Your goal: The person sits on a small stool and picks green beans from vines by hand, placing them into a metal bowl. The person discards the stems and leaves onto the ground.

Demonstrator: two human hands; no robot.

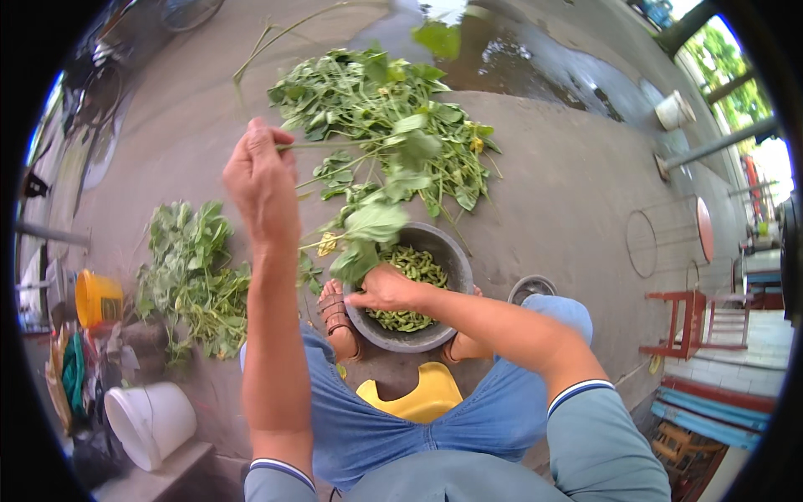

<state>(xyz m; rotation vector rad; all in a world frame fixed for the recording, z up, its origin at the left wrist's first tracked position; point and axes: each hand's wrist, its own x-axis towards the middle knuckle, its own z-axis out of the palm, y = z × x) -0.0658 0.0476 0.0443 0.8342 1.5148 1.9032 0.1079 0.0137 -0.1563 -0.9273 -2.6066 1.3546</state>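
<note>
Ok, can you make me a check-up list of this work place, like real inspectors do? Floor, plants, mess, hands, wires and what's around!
Surface: grey floor, with a wet patch toward the top right.
Job's things: leafy plants heaped at the top and left; green pods inside a grey basin.
Clutter: yellow bucket, white bucket and bags at the left.
Hands: left hand raised, gripping a plant stem; right hand over the basin, its grip unclear.
Cables: a thin dark line at the bottom edge; cannot tell if it is a cable.
Surroundings: yellow stool near the knees, red chair at the right.
</note>
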